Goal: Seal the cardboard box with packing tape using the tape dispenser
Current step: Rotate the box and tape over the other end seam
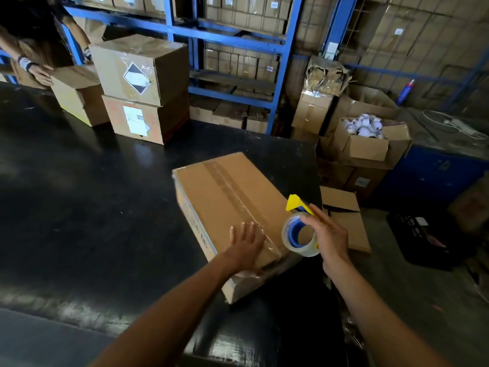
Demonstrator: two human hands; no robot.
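- Cardboard box lies closed near the right edge of a black table, set at an angle, its near corner reaching toward the table's near-right part.
- Clear tape strip runs along the box's top seam and folds over its near end, where the film looks wrinkled.
- The tabletop is dark and glossy; three more cartons stand at its far edge, two of them stacked, one beside them.
- Blue shelving full of cartons fills the back of the room; right of the table sit an open carton of tape rolls and a black crate on the floor.
- The left hand lies flat, fingers spread, pressing the box top at the near end of the seam.
- The right hand is wrapped around the tape dispenser, held just off the box's right edge, yellow blade guard pointing up and away.
- The dispenser's handle is hidden in the palm.
- Another person at the table's far-left corner is cut off by the frame; one hand rests on a carton.
- The box's side print is too blurred to read.
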